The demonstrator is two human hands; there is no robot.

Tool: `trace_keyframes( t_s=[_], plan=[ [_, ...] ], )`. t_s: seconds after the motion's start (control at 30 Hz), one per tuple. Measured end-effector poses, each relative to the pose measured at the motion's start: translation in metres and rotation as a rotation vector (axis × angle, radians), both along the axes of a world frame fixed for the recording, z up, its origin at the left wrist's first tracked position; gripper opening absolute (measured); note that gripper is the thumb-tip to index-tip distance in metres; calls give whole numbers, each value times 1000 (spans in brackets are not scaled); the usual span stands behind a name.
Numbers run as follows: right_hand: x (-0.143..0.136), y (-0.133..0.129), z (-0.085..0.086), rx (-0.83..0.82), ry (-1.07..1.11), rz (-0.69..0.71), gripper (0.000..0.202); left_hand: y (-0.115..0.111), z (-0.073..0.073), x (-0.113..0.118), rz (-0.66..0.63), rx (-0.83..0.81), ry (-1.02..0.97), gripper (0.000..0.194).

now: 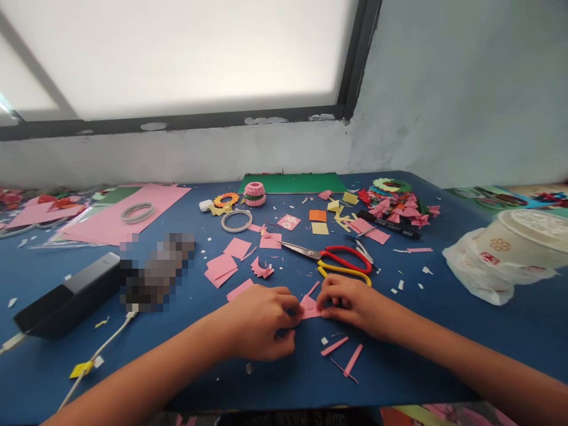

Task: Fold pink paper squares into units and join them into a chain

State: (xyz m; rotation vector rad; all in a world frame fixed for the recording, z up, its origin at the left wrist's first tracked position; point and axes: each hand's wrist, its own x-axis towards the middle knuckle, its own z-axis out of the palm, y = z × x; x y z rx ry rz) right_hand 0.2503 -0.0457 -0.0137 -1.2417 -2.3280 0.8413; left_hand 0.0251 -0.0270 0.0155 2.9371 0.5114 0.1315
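Observation:
Between my two hands a small pink paper piece (pixel 310 307) is pinched near the front of the blue table. My left hand (pixel 264 322) grips its left edge with thumb and fingers bent, and my right hand (pixel 348 302) pinches the right edge. Just beyond the right hand lie scissors (pixel 337 258) with one red and one yellow handle, blades pointing left. Pink paper squares (pixel 222 269) are spread beyond my left hand, beside a curled pink paper piece (pixel 262 268). Narrow pink strips (pixel 354 360) rest in front of my right hand.
Rolls of white tape (pixel 236 221), a stacked pink paper ring (pixel 254 194), a black marker (pixel 390 225) and folded paper flowers (pixel 410 210) stand farther back. A bagged cup (pixel 510 254) is at right. A black power bank (pixel 68 296) and white cable (pixel 110 338) lie left.

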Motion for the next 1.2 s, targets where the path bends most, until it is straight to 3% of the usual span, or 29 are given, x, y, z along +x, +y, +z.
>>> trace_keyframes(
  t_s=[0.17,0.43,0.67,0.9,1.07,1.2],
  plan=[
    [7,-1,-10,156,65,78,15,7,-9,3,88,-176,-116,13],
    [3,-1,-14,270,23,164,25,8,-18,11,176,-162,-115,10],
    [-3,2,-7,211,-52,148,19,6,-15,14,357,-359,-178,11],
    [-16,7,6,50,-203,1,10,10,-17,20,494,-403,-137,7],
    [-21,11,9,18,-245,-26,22,11,-16,16,400,-352,-127,13],
    [-19,13,8,-10,-217,-35,24,6,-12,9,203,-123,-35,16]
  ],
)
